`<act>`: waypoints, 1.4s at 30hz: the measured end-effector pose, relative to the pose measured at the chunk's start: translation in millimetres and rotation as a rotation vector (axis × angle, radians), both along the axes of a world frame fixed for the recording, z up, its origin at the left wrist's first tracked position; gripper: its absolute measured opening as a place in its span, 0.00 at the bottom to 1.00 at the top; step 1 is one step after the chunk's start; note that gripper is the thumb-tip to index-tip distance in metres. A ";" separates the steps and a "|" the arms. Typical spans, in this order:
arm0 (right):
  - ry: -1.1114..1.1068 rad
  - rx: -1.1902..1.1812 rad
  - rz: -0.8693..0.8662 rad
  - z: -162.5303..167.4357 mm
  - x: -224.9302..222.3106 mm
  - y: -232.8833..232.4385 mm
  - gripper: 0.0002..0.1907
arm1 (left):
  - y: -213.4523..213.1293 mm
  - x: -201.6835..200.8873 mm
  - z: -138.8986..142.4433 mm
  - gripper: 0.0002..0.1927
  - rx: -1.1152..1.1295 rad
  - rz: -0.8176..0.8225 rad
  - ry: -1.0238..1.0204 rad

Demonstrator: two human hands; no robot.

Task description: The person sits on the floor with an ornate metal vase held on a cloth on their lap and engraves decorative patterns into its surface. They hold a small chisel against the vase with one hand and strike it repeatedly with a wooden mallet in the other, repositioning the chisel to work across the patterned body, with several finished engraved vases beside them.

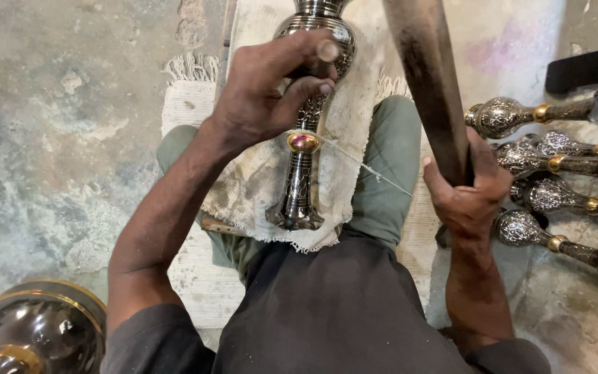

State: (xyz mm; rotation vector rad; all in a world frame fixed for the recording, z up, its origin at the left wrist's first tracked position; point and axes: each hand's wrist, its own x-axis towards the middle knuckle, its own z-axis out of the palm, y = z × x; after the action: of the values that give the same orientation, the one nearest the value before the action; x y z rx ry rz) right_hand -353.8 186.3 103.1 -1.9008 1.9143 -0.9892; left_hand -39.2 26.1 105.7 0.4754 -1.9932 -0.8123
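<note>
Stained concrete floor (57,138), left hand (264,90) gripping engraved metal stem (306,159), right hand (468,187) clasping wooden pole (427,76), similar stems (548,166) alongside.

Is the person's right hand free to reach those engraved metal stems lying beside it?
Probably not at once. The right hand is shut around a dark wooden stick. The engraved stems lie close by on the floor, nothing between, so the way is open once it lets go.

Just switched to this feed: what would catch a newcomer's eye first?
The engraved metal stem with a gold ring lies along a pale cloth on the lap, centre frame, with the left hand gripping its upper part. The right hand clasps a dark wooden stick. Matching finished stems lie at the right edge.
</note>
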 end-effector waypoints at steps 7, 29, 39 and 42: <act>-0.171 0.095 -0.065 5.1 4.9 4.2 0.24 | -7.1 -7.7 1.1 0.21 -0.019 0.160 -0.007; 0.216 -0.363 0.556 63.7 -22.1 -84.6 0.23 | -4.8 -13.0 -57.5 0.09 -0.187 0.376 0.014; 0.894 -0.269 0.426 97.8 -20.4 -86.9 0.23 | -9.3 -13.9 -59.9 0.10 -0.161 0.355 0.023; 1.051 -0.296 0.413 105.5 -9.2 -86.5 0.22 | -10.2 -12.3 -57.5 0.09 -0.161 0.354 0.005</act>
State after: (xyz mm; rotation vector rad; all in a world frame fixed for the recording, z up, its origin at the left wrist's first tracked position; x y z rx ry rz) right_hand -363.0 99.8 208.6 -3.2292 1.6516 -0.0962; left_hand -51.5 16.0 48.2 0.7049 -1.8778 -0.4301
